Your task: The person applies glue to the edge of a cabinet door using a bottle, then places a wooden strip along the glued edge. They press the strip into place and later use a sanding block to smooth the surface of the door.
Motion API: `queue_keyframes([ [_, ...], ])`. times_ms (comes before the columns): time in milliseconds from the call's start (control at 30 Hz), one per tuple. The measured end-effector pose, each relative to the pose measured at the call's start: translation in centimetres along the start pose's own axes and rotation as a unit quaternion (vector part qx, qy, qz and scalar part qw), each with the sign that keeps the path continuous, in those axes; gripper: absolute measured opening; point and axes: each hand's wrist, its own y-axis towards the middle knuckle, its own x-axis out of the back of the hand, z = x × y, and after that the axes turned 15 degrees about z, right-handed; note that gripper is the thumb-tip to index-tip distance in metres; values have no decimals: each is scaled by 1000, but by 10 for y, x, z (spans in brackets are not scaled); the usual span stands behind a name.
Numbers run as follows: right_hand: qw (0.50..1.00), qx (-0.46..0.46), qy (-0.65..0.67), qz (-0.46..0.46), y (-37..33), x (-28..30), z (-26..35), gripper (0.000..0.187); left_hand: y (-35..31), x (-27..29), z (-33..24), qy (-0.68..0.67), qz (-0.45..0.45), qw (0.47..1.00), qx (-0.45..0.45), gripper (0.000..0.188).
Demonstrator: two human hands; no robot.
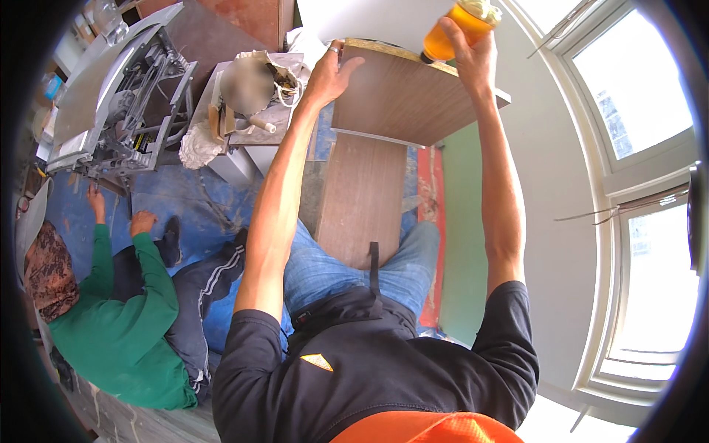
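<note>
A wood-grain board (410, 96) stands tilted up in front of me, its pale raw edge at the top. My left hand (330, 76) grips the board's upper left corner, thumb lying along its face and fingers mostly hidden behind. Above the board's right part, my right hand (475, 55) is closed around an orange squeeze bottle (456, 31). The bottle is tipped, with its dark nozzle pointing down to the left at the board's top edge. Between my legs lies a second wood-grain board (362, 192), running away from me beneath the raised one.
At left, a person in a green sweater (118, 347) sits low near a metal machine (118, 103). A small table (266, 133) bearing a cloth bag and tools stands left of the board. A white wall (546, 221) with windows (635, 88) rises at right.
</note>
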Motion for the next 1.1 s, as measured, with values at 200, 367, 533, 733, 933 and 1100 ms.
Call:
queue_keyframes([
  [200,992,-31,125,10,31,-71,38,43,-1,4,-2,15,4,1000,8,50],
  [367,993,-30,110,14,27,-60,39,44,-4,6,-4,-4,9,1000,4,50],
  [533,1000,-5,2,24,7,-10,19,43,2,2,0,9,1,1000,5,52],
  [733,994,-17,112,-4,13,-44,29,43,1,2,3,22,3,1000,19,54],
  [933,996,-15,91,15,29,-83,52,48,-2,5,4,-16,12,1000,-14,52],
  [1100,997,-5,79,23,8,-45,38,46,2,2,4,26,-7,1000,0,50],
])
